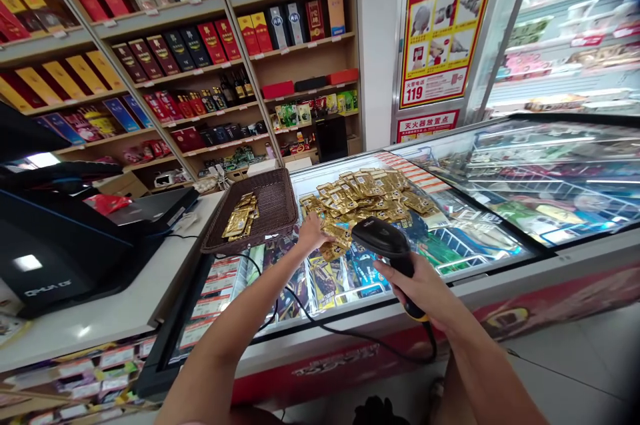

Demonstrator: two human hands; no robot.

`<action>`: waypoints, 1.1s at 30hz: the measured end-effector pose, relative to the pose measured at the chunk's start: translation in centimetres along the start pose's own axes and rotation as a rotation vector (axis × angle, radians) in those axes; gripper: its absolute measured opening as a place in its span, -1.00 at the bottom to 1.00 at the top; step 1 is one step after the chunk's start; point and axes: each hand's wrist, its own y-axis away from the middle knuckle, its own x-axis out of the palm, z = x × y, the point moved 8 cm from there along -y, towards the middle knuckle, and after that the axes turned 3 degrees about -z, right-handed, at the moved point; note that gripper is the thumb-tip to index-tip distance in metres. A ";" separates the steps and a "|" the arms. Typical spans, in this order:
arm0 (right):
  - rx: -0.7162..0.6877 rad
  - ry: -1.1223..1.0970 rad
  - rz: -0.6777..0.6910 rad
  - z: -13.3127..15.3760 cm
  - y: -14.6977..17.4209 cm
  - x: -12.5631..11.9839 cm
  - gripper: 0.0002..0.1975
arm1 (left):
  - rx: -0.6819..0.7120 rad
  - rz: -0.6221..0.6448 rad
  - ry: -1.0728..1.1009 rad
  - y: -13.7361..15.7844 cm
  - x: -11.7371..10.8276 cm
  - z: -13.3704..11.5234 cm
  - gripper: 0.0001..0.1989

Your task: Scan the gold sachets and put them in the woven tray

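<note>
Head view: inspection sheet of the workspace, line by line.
Surface: glass-topped freezer, goods visible under the glass.
Job's things: gold packets heaped on the glass, more inside brown basket; black scanner.
Clutter: red plastic item by the counter machine.
Grips: left hand on packets at the heap's near edge; right hand holds the scanner.
Cables: black cord looping from the scanner.
Surroundings: stocked shelves, red wall poster.

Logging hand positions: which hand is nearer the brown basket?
Left: the left hand is just right of the basket; the right hand, holding a scanner, is farther right.
</note>
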 end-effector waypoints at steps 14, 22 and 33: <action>0.003 0.006 0.028 0.6 1.0 0.6 -0.57 | -0.204 -0.049 1.129 3.2 -4.6 0.0 -0.92; 0.020 -0.031 0.051 0.3 1.1 1.9 -0.52 | -0.244 -0.049 1.334 4.9 -5.6 -0.1 -0.90; -0.007 0.008 0.091 1.6 2.0 3.0 -0.55 | -0.231 -0.040 1.311 5.7 -6.0 -0.2 -0.88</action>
